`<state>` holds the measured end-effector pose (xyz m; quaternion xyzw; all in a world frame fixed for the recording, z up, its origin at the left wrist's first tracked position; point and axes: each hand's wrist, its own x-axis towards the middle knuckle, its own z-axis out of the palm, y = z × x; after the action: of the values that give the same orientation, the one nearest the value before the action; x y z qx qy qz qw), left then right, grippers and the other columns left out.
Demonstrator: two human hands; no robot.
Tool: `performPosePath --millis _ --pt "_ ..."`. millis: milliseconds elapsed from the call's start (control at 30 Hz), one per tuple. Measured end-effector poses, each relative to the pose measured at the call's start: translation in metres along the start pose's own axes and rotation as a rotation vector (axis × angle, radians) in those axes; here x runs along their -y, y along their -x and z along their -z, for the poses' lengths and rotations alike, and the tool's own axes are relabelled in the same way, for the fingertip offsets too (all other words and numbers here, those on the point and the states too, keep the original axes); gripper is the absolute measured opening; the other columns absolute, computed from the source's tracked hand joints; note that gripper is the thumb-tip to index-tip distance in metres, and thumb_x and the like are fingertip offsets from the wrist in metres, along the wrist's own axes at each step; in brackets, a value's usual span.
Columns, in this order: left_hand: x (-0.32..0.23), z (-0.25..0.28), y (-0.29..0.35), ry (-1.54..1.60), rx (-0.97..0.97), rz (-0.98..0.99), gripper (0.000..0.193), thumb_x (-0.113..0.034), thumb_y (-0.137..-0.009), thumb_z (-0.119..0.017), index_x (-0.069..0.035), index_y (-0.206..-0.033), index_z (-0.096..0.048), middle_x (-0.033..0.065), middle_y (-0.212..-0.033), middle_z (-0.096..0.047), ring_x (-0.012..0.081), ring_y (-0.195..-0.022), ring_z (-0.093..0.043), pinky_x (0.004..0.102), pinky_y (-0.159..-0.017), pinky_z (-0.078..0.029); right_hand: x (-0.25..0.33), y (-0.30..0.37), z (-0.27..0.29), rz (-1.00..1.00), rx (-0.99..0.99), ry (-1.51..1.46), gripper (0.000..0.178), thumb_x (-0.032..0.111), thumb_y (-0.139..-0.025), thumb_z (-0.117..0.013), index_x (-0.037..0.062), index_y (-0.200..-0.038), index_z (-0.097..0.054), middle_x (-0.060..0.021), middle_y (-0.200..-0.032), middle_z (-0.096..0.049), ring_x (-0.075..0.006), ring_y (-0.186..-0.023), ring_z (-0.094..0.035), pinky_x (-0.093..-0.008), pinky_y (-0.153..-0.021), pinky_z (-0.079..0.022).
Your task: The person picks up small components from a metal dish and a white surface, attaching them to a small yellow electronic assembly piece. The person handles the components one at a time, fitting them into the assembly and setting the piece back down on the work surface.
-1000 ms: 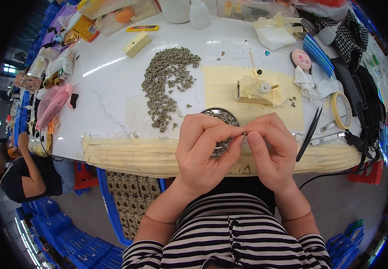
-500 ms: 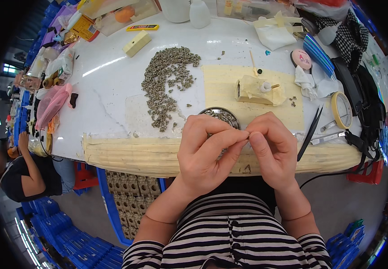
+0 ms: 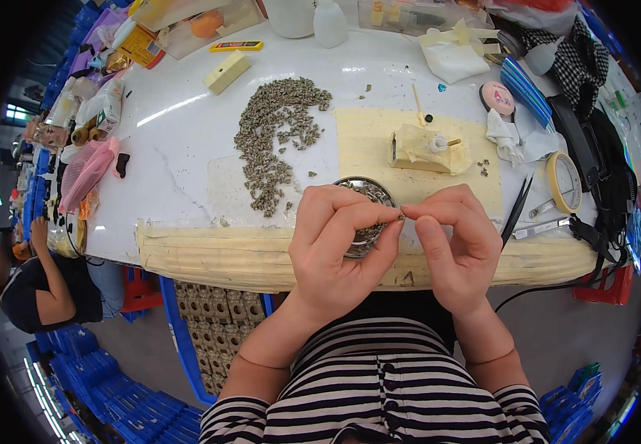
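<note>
Little changed from half a second back: both hands in the same place over the near counter edge, left fingers curled a touch tighter toward the right. Left hand and right hand meeting fingertip to fingertip, each grip pressed together, pinching one tiny grey-brown part between them; too small to make out its form. Directly under the hands, at 12 o'clock from the wrists, a round shiny metal dish with more such bits, over half hidden by the left fingers. Farther up at 11 o'clock, a loose grainy heap of small grey pieces spread on the smooth white counter. At 1 o'clock, a flat pale-yellow mat carrying a lumpy cream block. At 3 o'clock of the right hand, slim black tweezers and a round yellow-rimmed disc. Padded, ribbed beige strip along the counter edge. Striped black-and-white shirt cut off at the bottom.
</note>
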<state>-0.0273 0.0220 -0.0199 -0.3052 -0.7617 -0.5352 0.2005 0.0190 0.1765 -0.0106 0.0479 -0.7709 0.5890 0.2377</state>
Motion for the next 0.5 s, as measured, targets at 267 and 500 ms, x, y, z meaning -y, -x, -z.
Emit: performPosePath --millis 267,500 --pt "-0.0015 0.001 -0.0018 -0.018 0.014 -0.053 0.019 0.002 -0.071 -0.078 -0.003 -0.087 -0.07 0.0068 -0.085 -0.06 0.0199 -0.077 -0.056 0.0286 -0.066 -0.045 -0.0031 0.0015 -0.0005 -0.145 0.072 -0.118 0.005 0.004 -0.088 -0.068 -0.0009 -0.088 -0.067 -0.0089 -0.084 -0.064 -0.0193 -0.08 -0.058 -0.0284 -0.072 -0.046" --pt "-0.0001 0.0 -0.0013 -0.07 0.025 -0.039 0.019 0.001 -0.073 -0.078 -0.002 -0.088 -0.069 0.0074 -0.087 -0.06 0.0191 -0.077 -0.057 0.0271 -0.065 -0.046 -0.0027 -0.0009 -0.0003 0.015 -0.004 -0.05 0.005 0.003 -0.084 -0.071 0.0007 -0.088 -0.069 -0.0084 -0.084 -0.064 -0.019 -0.078 -0.059 -0.0279 -0.071 -0.046"
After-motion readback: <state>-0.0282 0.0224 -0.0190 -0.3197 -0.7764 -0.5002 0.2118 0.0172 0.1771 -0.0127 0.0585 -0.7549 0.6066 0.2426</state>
